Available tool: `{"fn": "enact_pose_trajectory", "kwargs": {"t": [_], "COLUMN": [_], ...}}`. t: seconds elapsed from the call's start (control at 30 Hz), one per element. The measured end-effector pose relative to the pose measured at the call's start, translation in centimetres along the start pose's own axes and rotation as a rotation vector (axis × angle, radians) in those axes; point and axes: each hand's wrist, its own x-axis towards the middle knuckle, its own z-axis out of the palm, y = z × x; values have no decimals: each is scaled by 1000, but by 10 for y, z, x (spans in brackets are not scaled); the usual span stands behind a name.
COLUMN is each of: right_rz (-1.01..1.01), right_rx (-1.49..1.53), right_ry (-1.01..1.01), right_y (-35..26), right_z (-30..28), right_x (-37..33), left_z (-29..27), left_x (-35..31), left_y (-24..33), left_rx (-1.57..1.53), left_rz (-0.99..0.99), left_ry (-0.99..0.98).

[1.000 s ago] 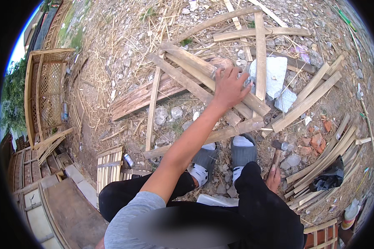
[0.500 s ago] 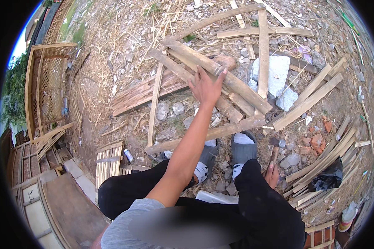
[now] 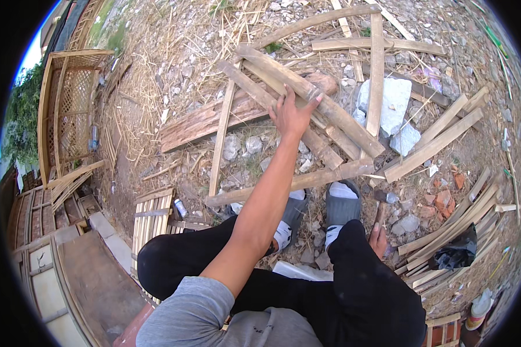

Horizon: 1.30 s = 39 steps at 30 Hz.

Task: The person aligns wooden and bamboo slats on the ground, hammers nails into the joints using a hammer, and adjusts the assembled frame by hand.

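The left hand [image 3: 293, 115] has its fingers spread apart, thumb against a flat, brown wooden slat [image 3: 348, 124] just beyond it, whose long axis runs from ten o'clock to four. At five o'clock, the right hand [image 3: 378, 240] is closed around the wooden handle of a hammer [image 3: 380, 215], metal head toward twelve. A rough, splintery beam [image 3: 214, 128] lies at nine, a pale angular stone [image 3: 392, 101] at three.

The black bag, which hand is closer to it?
Right: the right hand, on the hammer, is left of the black bag; the left hand is farther, at the wooden slats.
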Motion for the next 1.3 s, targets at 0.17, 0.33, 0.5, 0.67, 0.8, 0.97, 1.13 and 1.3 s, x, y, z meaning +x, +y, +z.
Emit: {"fn": "enact_pose_trajectory", "kwargs": {"t": [0.17, 0.33, 0.5, 0.67, 0.8, 0.97, 1.13, 1.3], "right_rz": [40, 29, 49, -29, -72, -46, -78, -77], "right_rx": [19, 7, 52, -53, -94, -58, -95, -148], "right_ry": [-19, -33, -50, -12, -5, -22, -5, 65], "right_y": [-3, 3, -2, 18, 5, 1, 16, 26], "right_z": [1, -1, 3, 0, 1, 3, 7, 8], "right_x": [3, 5, 5, 14, 13, 13, 12, 14], "left_z": [-5, -4, -12, -4, -7, -7, -6, -3], "left_x": [3, 6, 8, 7, 8, 10, 17, 11], "left_y": [1, 5, 0, 6, 9, 7, 7, 15], "left_rx": [17, 26, 24, 61, 70, 65, 35, 83], "left_rz": [-2, 21, 21, 18, 10, 5, 42, 62], "left_ry": [-15, -14, -45, -50, -86, -89, -86, -52]}}
